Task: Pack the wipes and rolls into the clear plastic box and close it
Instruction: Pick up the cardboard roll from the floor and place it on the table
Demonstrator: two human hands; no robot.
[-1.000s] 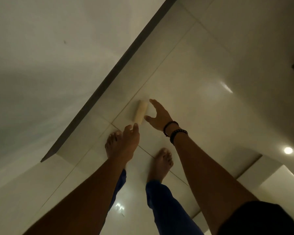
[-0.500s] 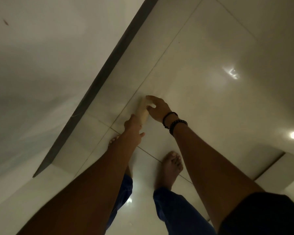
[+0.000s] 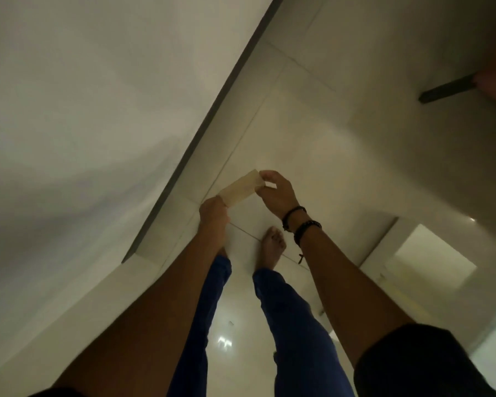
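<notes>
A pale cream roll (image 3: 239,187) is held above the tiled floor (image 3: 327,156), tilted with its right end higher. My left hand (image 3: 212,213) grips its lower left end. My right hand (image 3: 275,191), with dark bead bracelets at the wrist, pinches its upper right end. The clear plastic box and the wipes are not in view.
A white wall (image 3: 83,124) with a dark skirting strip (image 3: 201,133) runs along the left. My bare feet (image 3: 272,247) and blue trousers stand below the hands. A dark furniture leg (image 3: 447,88) juts in at the upper right.
The roll lay on the floor a second ago; both hands closed on its ends and lifted it off the tiles. The view has tilted up and away from the floor.
</notes>
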